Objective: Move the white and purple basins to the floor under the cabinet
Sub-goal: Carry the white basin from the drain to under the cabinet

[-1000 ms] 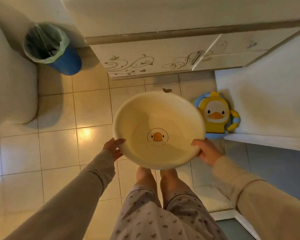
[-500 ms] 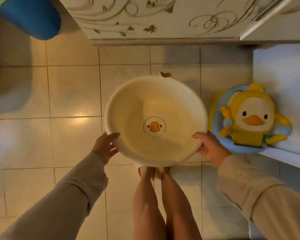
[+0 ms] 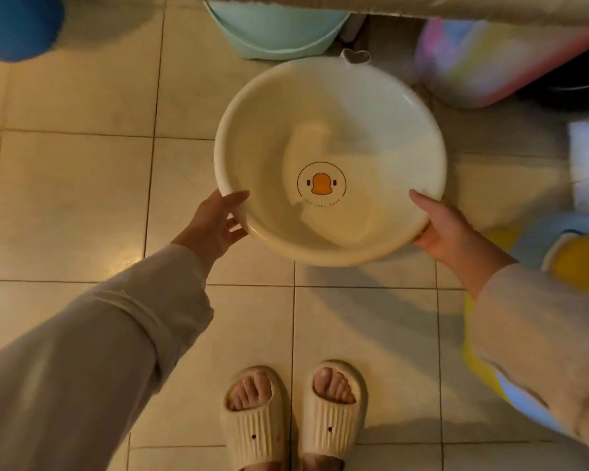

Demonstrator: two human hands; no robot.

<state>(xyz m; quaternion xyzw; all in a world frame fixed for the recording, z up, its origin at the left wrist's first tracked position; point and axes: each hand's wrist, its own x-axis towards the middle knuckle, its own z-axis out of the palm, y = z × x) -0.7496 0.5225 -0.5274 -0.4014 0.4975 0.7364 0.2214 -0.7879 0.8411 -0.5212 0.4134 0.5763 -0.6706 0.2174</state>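
I hold the white basin (image 3: 371, 107), round with an orange duck print on its bottom, low over the tiled floor (image 3: 68, 205). My left hand (image 3: 215, 226) grips its near-left rim and my right hand (image 3: 446, 229) grips its near-right rim. The basin's far edge, with a small heart-shaped tab, reaches toward the cabinet's bottom edge (image 3: 490, 5) at the top of the view. Under the cabinet to the right lies a pastel pink-and-purple object (image 3: 483, 59), blurred; I cannot tell whether it is the purple basin.
A light teal basin (image 3: 276, 32) sits under the cabinet just left of the white one. A blue bin (image 3: 14, 25) is at the top left. A yellow and blue duck item (image 3: 572, 256) lies at the right. My slippered feet (image 3: 293, 416) stand behind.
The view has dropped much closer to the floor and the basin has gone down and forward toward the cabinet. The space under the cabinet with the teal and pastel objects has come into sight.
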